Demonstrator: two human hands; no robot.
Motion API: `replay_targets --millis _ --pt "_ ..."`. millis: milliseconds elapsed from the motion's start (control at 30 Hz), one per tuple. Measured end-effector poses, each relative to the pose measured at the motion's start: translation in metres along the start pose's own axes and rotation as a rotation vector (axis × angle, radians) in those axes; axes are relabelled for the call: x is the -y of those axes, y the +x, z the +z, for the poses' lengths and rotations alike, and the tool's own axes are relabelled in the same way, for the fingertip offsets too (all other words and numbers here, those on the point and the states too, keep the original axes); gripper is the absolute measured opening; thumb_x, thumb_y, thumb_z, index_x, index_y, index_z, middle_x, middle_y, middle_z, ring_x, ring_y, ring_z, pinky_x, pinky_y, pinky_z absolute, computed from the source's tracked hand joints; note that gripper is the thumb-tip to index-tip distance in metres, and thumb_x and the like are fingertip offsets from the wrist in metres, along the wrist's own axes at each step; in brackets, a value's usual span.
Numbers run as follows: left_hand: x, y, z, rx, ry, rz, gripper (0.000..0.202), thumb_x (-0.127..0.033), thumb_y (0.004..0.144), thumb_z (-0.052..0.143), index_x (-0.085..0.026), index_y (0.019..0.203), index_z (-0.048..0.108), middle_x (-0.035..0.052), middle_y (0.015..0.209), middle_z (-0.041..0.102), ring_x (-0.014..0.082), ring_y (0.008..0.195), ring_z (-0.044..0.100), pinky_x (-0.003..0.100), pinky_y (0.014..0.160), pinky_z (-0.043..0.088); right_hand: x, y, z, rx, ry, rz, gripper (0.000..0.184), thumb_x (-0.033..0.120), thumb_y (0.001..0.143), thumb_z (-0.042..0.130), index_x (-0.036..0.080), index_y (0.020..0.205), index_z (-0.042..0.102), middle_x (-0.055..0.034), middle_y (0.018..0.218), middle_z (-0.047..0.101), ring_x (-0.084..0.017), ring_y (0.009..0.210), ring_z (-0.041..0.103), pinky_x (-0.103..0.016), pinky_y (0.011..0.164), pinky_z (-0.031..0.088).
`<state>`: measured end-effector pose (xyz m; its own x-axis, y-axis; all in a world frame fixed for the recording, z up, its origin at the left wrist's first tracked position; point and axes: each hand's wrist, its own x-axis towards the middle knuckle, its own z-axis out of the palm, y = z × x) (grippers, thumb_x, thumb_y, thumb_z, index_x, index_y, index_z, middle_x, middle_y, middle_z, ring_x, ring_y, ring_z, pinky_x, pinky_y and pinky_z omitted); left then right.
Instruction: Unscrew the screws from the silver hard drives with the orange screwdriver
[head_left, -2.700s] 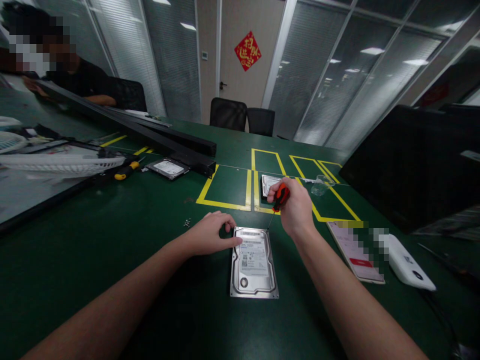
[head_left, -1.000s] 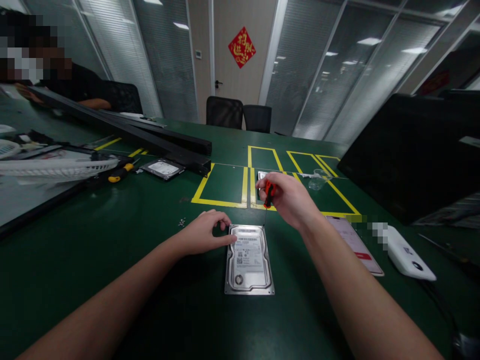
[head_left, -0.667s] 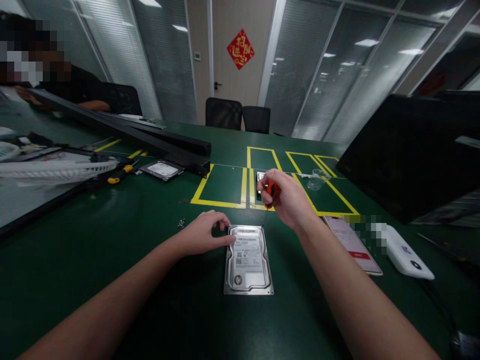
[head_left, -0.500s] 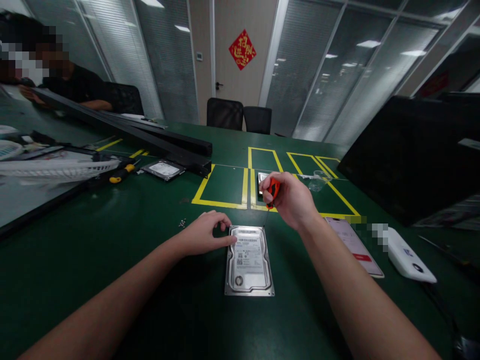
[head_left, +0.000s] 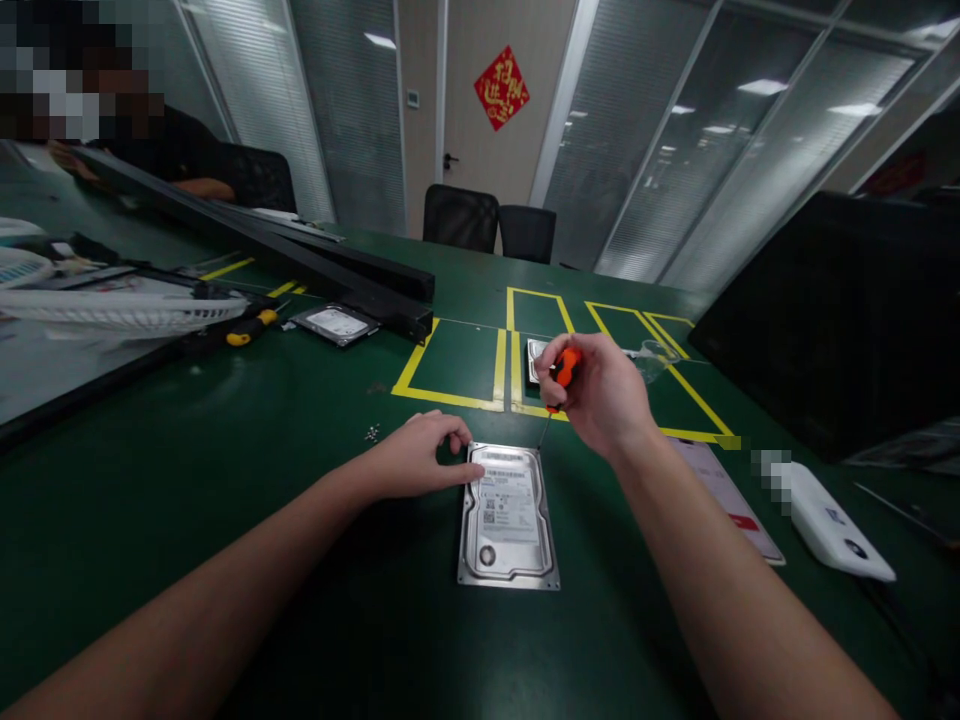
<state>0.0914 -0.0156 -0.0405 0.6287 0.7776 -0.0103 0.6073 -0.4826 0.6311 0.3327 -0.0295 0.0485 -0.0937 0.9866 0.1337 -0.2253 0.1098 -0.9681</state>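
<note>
A silver hard drive [head_left: 507, 515] lies flat on the green table [head_left: 225, 470] in front of me. My left hand [head_left: 420, 455] rests at the drive's far left corner, fingers curled and pressing its edge. My right hand [head_left: 604, 395] is closed round an orange-handled screwdriver [head_left: 564, 368], held upright with its thin tip down at the drive's far right corner.
A few tiny screws [head_left: 371, 433] lie left of my hand. Yellow-taped boxes [head_left: 457, 365] hold a second drive [head_left: 537, 357] and a clear cup [head_left: 651, 358]. Another drive [head_left: 336, 324], a yellow screwdriver [head_left: 251, 329], a white device [head_left: 832, 520] and a person at far left are around.
My right hand keeps turning the screwdriver handle at the drive's far right corner. My left hand stays at the far left corner. The view has shifted slightly.
</note>
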Motion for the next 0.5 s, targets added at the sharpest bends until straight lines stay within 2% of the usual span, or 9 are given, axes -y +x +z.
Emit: replay_targets --millis 133,233,300,367,433,500 --pt "-0.0015 0.0004 -0.0004 -0.002 0.003 -0.006 0.056 -0.072 0.085 0.071 -0.023 0.112 0.072 0.0068 0.106 0.069 0.0274 0.101 0.061 0.038 0.084 0.046 -0.0005 -0.0001 0.0004 -0.086 -0.082 -0.005 0.018 0.030 0.083 0.060 0.020 0.069 0.066 -0.0034 0.065 0.062 -0.014 0.054 0.054 -0.031 0.052 0.039" --pt "-0.0010 0.0009 0.0003 0.000 0.000 -0.013 0.056 -0.072 0.085 0.071 -0.023 0.112 0.071 0.0064 0.106 0.068 0.0269 0.101 0.061 0.037 0.084 0.046 -0.0015 -0.0011 0.0035 -0.122 -0.085 -0.037 0.017 0.027 0.078 0.072 0.021 0.068 0.060 -0.0028 0.074 0.069 -0.014 0.059 0.062 -0.029 0.053 0.042" --pt "0.0001 0.0011 0.0011 -0.004 0.005 0.001 0.055 -0.072 0.085 0.071 -0.023 0.111 0.071 0.0062 0.105 0.068 0.0264 0.100 0.061 0.037 0.085 0.046 -0.0022 -0.0019 0.0055 -0.098 -0.078 -0.041 0.022 0.027 0.077 0.076 0.022 0.069 0.056 -0.0003 0.074 0.069 -0.013 0.054 0.060 -0.027 0.049 0.037" --pt "0.0012 0.0009 0.0016 -0.009 0.014 0.015 0.056 -0.072 0.085 0.070 -0.022 0.111 0.071 0.0061 0.104 0.068 0.0261 0.099 0.061 0.037 0.085 0.046 -0.0030 -0.0023 0.0061 -0.073 -0.076 -0.058 0.019 0.028 0.079 0.075 0.023 0.073 0.057 0.0014 0.074 0.068 -0.011 0.048 0.053 -0.027 0.045 0.030" --pt "0.0018 0.0006 0.0017 -0.014 0.020 0.020 0.055 -0.071 0.086 0.070 -0.022 0.111 0.070 0.0063 0.104 0.068 0.0260 0.099 0.061 0.037 0.085 0.046 -0.0036 -0.0017 0.0046 -0.062 -0.061 -0.084 0.016 0.031 0.084 0.069 0.022 0.074 0.060 0.0015 0.070 0.065 -0.010 0.047 0.046 -0.028 0.046 0.029" --pt "0.0018 0.0004 0.0016 -0.013 0.022 0.019 0.054 -0.071 0.086 0.070 -0.022 0.110 0.070 0.0064 0.104 0.067 0.0259 0.099 0.061 0.037 0.085 0.046 -0.0042 -0.0001 0.0014 -0.044 -0.040 -0.078 0.025 0.037 0.090 0.059 0.021 0.071 0.063 0.0009 0.061 0.057 -0.011 0.047 0.043 -0.029 0.048 0.030"
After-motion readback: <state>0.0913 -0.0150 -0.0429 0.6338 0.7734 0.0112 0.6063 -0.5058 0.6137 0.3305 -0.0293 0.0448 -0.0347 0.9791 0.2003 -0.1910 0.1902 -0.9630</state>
